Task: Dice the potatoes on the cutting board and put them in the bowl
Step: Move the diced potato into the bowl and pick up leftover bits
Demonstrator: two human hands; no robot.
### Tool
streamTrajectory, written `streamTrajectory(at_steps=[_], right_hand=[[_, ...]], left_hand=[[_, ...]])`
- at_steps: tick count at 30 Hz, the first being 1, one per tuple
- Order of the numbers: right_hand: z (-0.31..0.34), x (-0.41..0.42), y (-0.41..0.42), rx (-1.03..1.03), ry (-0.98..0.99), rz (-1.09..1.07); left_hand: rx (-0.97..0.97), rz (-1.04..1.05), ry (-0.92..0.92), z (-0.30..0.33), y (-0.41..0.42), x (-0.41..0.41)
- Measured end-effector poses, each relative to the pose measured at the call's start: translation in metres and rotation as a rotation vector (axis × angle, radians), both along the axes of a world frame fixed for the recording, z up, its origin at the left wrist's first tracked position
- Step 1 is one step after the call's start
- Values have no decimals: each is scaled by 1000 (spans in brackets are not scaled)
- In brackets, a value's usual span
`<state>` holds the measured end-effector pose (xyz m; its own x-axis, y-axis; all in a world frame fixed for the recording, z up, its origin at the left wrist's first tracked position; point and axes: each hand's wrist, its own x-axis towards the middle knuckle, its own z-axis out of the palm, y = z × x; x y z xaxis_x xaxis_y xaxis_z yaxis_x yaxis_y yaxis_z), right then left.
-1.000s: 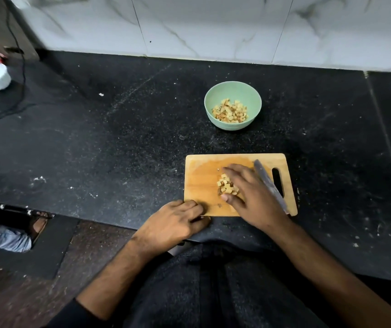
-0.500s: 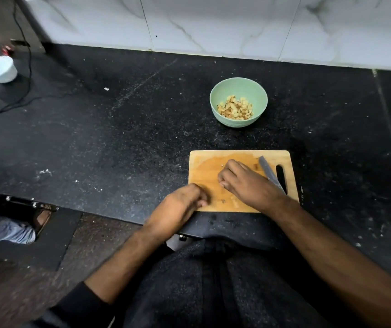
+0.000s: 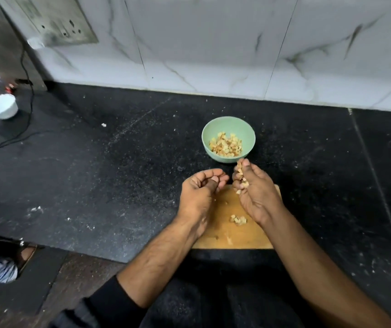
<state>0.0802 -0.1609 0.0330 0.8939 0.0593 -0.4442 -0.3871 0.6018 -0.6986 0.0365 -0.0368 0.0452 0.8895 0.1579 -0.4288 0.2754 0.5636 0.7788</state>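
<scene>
1. The green bowl sits on the black countertop just beyond the wooden cutting board, a short carry for each handful, and it already holds a heap of diced potato.
2. Right hand is up between board and bowl, fingers curled round a clutch of potato cubes, fingertips just short of the bowl's near rim. Looks like a handful on its way in.
3. Left hand hovers alongside, palm up and fingers loosely cupped; I can't tell whether any cubes lie inside. Probably there to catch strays.
4. A small cluster of leftover cubes lies on the board below the right wrist, so by my reckoning another scoop is needed.
5. No knife in view.
</scene>
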Motion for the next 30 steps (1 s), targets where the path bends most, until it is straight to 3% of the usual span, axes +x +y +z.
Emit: streamTrajectory(at_steps=[2,4,7,11,18,22,24,27,30], right_hand=[[23,25,7,23,-42,-62],[47,51,16,-89,-97,-110],[63,84,24,-342,-148,-50],[62,116,21,-471,-161,38],[48,124,17,-757,-359,42],[33,118,15,-898,-452,288],[35,112,13,-925,-546,255],[44,99,8,-1147,-629,189],[43,59,-4,-1225,-760,268]], left_hand=[[18,12,-73,19,-4,21],[6,9,-134,38,-9,44],[-12,-9,-181,56,-11,74],[-4,42,-140,62,0,101],[243,79,-138,44,8,104],[416,29,-201,34,9,96],[500,13,-240,30,12,90],[586,-28,-270,25,13,76],[682,-119,-336,12,17,53]])
